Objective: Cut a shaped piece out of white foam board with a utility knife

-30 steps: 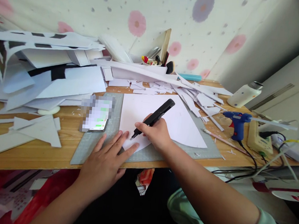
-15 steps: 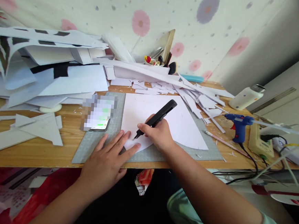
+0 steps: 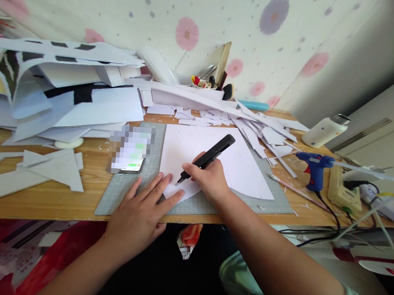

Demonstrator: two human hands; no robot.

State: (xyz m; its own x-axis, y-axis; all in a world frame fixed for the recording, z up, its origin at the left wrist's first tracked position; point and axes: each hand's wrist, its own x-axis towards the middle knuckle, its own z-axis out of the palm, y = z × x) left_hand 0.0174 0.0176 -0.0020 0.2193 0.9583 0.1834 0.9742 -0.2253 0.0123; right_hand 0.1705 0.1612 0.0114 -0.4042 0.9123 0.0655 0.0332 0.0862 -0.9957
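Note:
My right hand is closed around a black utility knife. The blade points down and left, its tip at the lower left part of a white foam board sheet with a curved lower edge. Spread out flat, my left hand presses on the sheet's lower left corner with its fingertips, partly on the mat. Under the sheet lies a grey cutting mat. A phone with a lit, blurred screen rests on the mat's left side.
Stacked white board pieces fill the back left. Offcuts lie behind and right of the mat. A blue glue gun, a white bottle and a power strip with cables stand at the right. Triangular scraps lie left.
The camera view has shifted very slightly. Both hands and the knife stay in nearly the same place on the sheet.

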